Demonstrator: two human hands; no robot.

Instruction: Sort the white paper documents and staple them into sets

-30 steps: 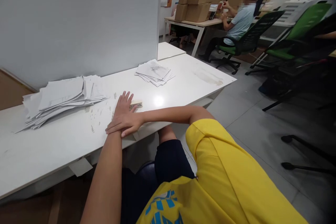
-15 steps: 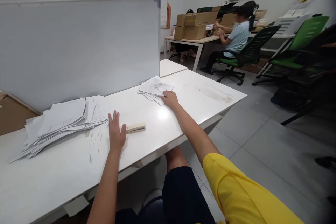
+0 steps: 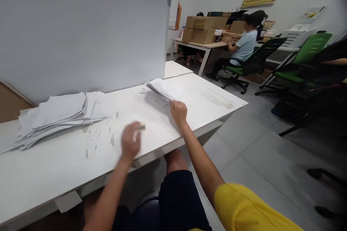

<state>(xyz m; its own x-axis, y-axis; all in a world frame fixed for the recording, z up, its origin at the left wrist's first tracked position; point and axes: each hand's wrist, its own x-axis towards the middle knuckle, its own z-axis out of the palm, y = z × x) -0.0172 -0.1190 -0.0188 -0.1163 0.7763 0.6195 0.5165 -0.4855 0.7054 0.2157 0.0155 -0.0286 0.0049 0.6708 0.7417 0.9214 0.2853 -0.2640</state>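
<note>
My right hand (image 3: 179, 112) pinches the near edge of some white paper sheets (image 3: 164, 87) and lifts that edge. Under them lie more sheets of the small stack, close to the whiteboard's right end. My left hand (image 3: 131, 141) is blurred by motion, over the table just left of a beige stapler (image 3: 141, 127). Its thumb stands apart from the fingers, which partly cover the stapler; I see no grip on it. To the left a larger, uneven pile of papers (image 3: 61, 112) lies on the white table (image 3: 78, 168).
A whiteboard (image 3: 89, 39) stands along the table's back edge, with cardboard (image 3: 13, 103) at far left. Brown stains mark the tabletop. Beyond, a person (image 3: 245, 45) sits at another table with stacked boxes (image 3: 203, 30). Office chairs (image 3: 300, 61) stand at the right.
My left hand has moved right and nearer, to the stapler. My right hand has closed on some sheets and raised their edge towards me. The view has shifted slightly.
</note>
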